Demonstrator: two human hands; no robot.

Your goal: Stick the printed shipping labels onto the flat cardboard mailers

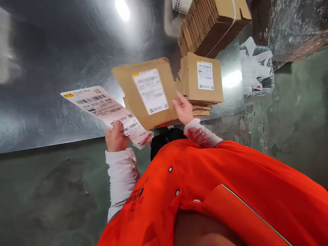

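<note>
My left hand (116,138) is closed on a strip of printed shipping labels (98,106), thumb on top. The strip slants over the table's front edge, with barcodes and a yellow corner mark showing. My right hand (183,110) grips the right edge of a flat brown cardboard box (135,107), blurred by motion. A white shipping label (150,91) lies on that box's upper face. Just right of it rests a stack of folded cardboard boxes (217,80), the top one also bearing a label (205,75).
Behind the stack stands a strapped bundle of flat cardboard (202,25) on the metal table (64,51). A clear bin with white plastic scraps (257,65) sits beyond the table's right end, near plastic-wrapped goods (298,27). The floor (51,198) is green and worn.
</note>
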